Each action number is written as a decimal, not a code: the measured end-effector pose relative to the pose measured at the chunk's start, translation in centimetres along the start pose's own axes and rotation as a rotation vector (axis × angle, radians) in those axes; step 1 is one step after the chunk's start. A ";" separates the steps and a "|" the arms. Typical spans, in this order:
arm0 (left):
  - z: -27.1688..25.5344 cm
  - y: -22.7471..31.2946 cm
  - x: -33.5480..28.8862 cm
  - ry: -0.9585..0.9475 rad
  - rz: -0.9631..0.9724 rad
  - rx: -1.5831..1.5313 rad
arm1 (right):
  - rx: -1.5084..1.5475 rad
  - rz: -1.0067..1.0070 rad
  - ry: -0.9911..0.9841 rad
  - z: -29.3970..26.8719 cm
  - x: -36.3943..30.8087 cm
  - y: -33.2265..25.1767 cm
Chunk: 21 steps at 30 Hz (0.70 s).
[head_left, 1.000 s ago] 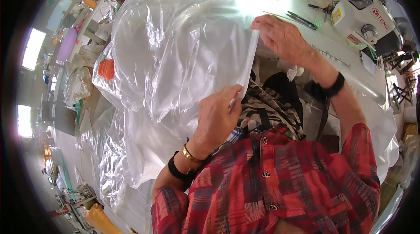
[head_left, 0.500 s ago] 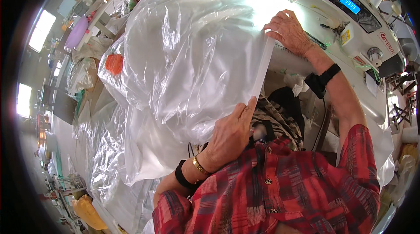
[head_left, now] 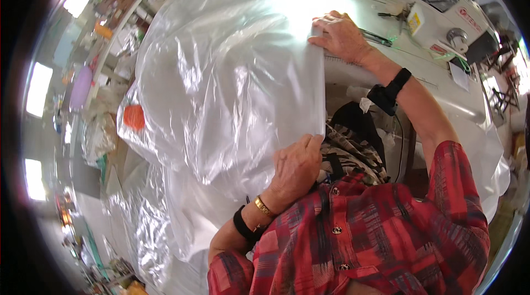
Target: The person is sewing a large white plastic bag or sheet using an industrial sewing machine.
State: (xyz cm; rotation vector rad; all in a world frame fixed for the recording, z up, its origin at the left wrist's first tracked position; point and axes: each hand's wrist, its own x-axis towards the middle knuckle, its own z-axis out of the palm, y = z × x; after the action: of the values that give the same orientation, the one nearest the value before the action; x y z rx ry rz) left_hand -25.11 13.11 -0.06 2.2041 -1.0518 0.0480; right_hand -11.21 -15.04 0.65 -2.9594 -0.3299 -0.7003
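Note:
A large sheet of clear, shiny plastic film (head_left: 237, 102) spreads across my lap and up onto the sewing machine bed. Its right border is folded into a narrow, straight hem that runs between my hands. At the near end of that hem, my left hand (head_left: 298, 165) is closed, pinching the fold between thumb and fingers. My right hand (head_left: 345, 38) grips the far end, its fingers bent over the film beside the brightly lit needle area. Glare hides the needle and presser foot. The sewing machine (head_left: 441, 11) stands at the far right with a lit blue display.
An orange-red patch (head_left: 133, 117) shows at the film's left side. More crumpled film (head_left: 152, 234) hangs at the lower left. Tweezers (head_left: 376, 37) lie on the machine bed right of my right hand. A cluttered shelf (head_left: 118, 33) stands at the far left.
The whole view has shifted, with the machine now further left and up. The hem between my hands has swung from slanting to nearly upright. Both hands remain on it.

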 end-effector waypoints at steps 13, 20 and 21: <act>-0.2 -3.2 5.6 -0.012 0.085 0.263 | 0.131 -0.070 -0.116 0.2 -0.8 -0.6; -0.2 -4.6 11.7 -0.014 0.142 0.383 | 0.150 -0.100 -0.033 0.5 -0.9 -0.6; 0.1 -4.9 12.6 -0.017 0.143 0.384 | 0.151 -0.098 -0.032 -0.1 -0.9 -0.7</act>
State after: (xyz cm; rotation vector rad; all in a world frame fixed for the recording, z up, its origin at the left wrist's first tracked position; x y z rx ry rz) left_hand -13.31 6.70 0.95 2.4643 -1.2948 0.3195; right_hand -12.20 -14.50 0.39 -2.8295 -0.5091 -0.6086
